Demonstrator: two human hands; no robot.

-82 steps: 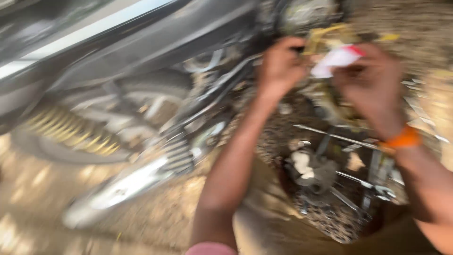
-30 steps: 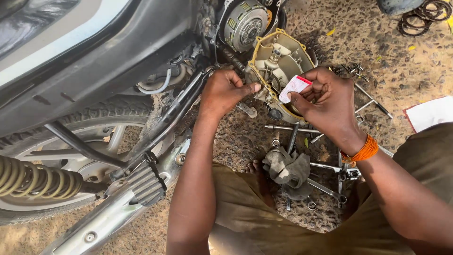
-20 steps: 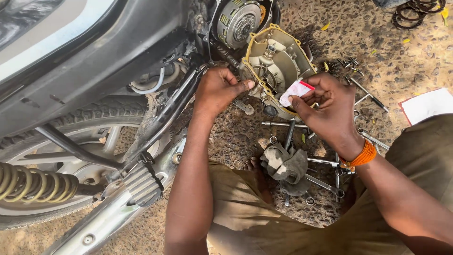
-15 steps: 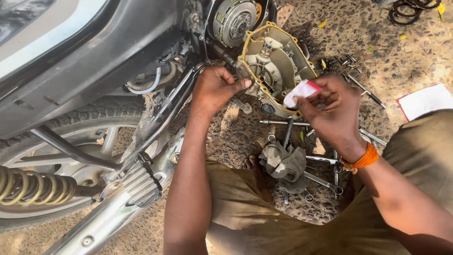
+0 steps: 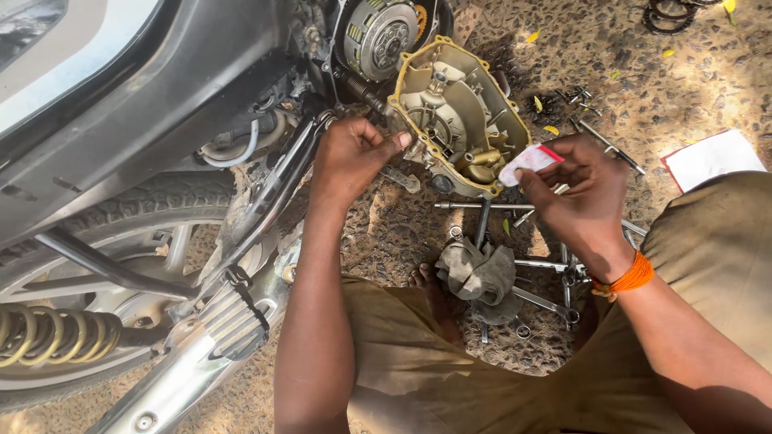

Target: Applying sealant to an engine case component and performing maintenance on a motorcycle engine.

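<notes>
A gold-coloured engine side cover (image 5: 460, 112) leans open side up beside a motorcycle, just under the exposed clutch (image 5: 384, 36). My left hand (image 5: 351, 154) grips the cover's lower left rim with the thumb on its edge. My right hand (image 5: 581, 193) pinches a small white tube with a red end (image 5: 528, 164) against the cover's lower right rim. An orange band sits on my right wrist.
The motorcycle's rear wheel (image 5: 121, 265), spring shock (image 5: 56, 333) and chrome exhaust (image 5: 201, 354) fill the left. Spanners and bolts (image 5: 555, 265) and a dirty rag (image 5: 482, 273) lie on the gravel between my knees. A white paper (image 5: 712, 157) lies at right; rings (image 5: 671, 12) lie top right.
The view has steadied and drifted slightly; the cover now sits lower in view. My right hand has brought the tube down onto the cover's lower right rim. My left hand stays on the rim.
</notes>
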